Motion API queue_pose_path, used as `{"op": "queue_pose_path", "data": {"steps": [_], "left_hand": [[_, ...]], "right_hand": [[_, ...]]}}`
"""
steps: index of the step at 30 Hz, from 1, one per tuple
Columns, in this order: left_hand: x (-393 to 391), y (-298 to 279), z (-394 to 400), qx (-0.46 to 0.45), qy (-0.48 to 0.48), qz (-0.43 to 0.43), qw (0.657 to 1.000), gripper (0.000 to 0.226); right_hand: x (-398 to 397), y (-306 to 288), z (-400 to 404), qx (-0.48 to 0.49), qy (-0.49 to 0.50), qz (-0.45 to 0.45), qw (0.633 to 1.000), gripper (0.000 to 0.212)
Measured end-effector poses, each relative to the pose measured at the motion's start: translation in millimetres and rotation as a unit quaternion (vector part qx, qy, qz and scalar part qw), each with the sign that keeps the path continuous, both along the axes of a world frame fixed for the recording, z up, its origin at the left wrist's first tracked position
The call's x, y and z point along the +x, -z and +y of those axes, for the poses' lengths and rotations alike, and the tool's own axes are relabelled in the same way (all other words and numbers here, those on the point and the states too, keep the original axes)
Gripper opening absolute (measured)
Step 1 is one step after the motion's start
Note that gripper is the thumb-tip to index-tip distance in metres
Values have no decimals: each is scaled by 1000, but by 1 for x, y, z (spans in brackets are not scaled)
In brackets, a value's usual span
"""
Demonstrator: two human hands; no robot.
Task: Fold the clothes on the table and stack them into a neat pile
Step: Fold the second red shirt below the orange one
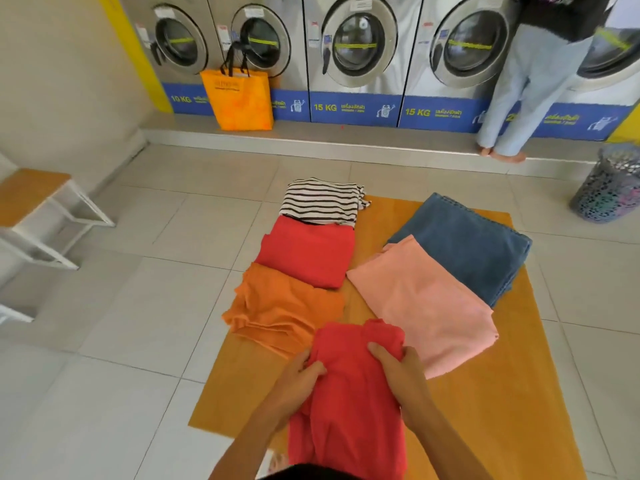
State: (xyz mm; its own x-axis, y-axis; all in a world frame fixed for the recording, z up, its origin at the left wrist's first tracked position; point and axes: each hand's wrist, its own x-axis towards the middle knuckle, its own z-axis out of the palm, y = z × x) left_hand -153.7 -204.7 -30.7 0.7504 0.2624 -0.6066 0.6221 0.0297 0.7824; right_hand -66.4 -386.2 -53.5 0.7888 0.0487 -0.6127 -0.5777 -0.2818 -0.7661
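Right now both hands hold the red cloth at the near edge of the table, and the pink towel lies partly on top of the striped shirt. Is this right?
Not quite. The head view shows the pink towel lying partly on the blue towel, not the striped shirt, which sits apart at the far left. The rest holds: left hand and right hand both hold the red cloth at the table's near edge.

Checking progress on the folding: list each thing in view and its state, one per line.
Red garment: unfolded, gripped by both hands.
Left hand: gripping it.
Right hand: gripping it.
Striped top: folded.
Red shirt: folded.
Orange cloth: folded, rumpled.
Pink towel: folded.
Blue towel: folded, partly under pink.
Washer doors: closed.
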Motion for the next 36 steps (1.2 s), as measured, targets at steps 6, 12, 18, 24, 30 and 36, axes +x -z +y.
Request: {"op": "queue_pose_path", "data": {"steps": [6, 12, 18, 24, 30, 36], "left_hand": [[-10, -10, 75, 55, -41, -15, 998, 17], [-8, 21, 133, 154, 16, 16, 988, 39], [-26, 60, 145, 253, 58, 81, 962, 29], [-24, 58, 148, 275, 70, 40, 958, 21], [-35, 66, 158, 283, -1, 13, 959, 34], [-34, 72, 149, 425, 2, 14, 905, 51]], "right_hand": [[3, -13, 82, 31, -60, -8, 998, 59], [10, -1, 132, -2, -118, -20, 993, 82], [-15, 20, 142, -117, -187, -77, 972, 80], [-14, 17, 155, -249, -227, -128, 933, 60], [-17, 20, 166, -174, -230, -122, 950, 41], [-20, 29, 169, -201, -241, -127, 941, 48]]}}
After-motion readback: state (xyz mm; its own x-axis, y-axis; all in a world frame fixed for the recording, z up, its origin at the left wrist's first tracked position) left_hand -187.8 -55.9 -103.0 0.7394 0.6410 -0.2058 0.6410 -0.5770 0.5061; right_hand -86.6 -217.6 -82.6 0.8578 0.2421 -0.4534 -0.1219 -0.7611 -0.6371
